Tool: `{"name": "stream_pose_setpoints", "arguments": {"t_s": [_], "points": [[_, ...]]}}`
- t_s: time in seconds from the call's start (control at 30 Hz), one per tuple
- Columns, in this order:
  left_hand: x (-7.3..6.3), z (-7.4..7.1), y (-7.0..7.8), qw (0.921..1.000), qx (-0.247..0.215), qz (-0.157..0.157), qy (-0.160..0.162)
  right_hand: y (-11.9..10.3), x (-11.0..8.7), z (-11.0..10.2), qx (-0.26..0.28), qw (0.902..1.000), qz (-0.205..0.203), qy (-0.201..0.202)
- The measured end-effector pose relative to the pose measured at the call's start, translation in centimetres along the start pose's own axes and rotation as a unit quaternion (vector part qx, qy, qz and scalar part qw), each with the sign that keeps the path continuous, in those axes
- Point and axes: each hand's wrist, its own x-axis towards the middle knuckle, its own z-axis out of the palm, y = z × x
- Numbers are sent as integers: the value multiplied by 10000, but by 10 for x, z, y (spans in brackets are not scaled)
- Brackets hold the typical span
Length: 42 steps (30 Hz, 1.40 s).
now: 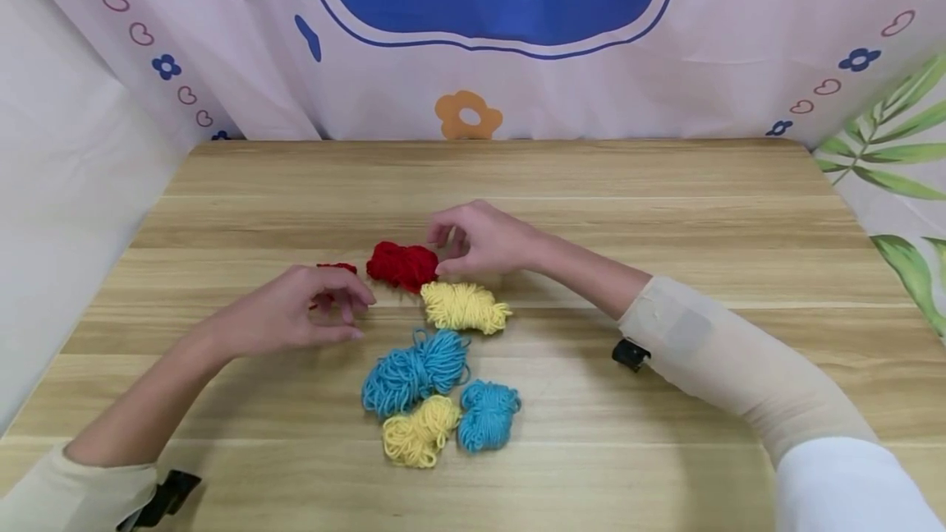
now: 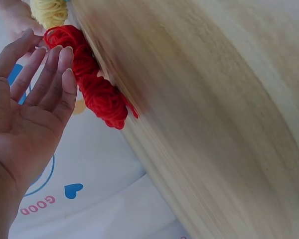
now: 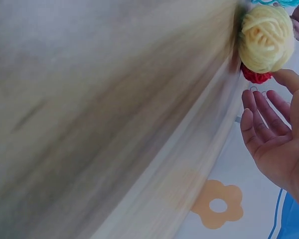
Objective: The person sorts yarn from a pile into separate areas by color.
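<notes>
Two red yarn bundles lie at the far end of a group of yarn. One red bundle (image 1: pixel 402 266) is in full view; the other red bundle (image 1: pixel 338 267) is mostly hidden behind my left hand (image 1: pixel 296 312). That hand hovers beside it with loosely bent fingers and nothing in them. My right hand (image 1: pixel 488 238) is at the right end of the first red bundle, its thumb close to the yarn; whether they touch I cannot tell. Just below sits a yellow bundle (image 1: pixel 464 307). In the left wrist view, red yarn (image 2: pixel 103 99) appears beyond the fingers.
Nearer to me lie a large blue bundle (image 1: pixel 417 372), a smaller blue bundle (image 1: pixel 489 415) and a second yellow bundle (image 1: pixel 421 432), close together. All rest on a wooden table (image 1: pixel 628 450). A printed curtain (image 1: pixel 576 97) hangs behind its far edge.
</notes>
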Motion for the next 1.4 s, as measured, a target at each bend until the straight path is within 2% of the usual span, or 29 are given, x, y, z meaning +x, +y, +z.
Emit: {"name": "stream_pose_setpoints", "arguments": {"t_s": [0.47, 1.2, 1.4], "points": [[11, 11, 1, 9993, -133, 290, -204, 5, -9, -6, 86, 9999, 20, 120], [20, 22, 11, 9975, -310, 160, -613, 13, -27, -16, -39, 9993, 55, 365], [23, 24, 12, 9969, -327, 264, -665, 15, -35, -18, -32, 9992, 45, 396]]}}
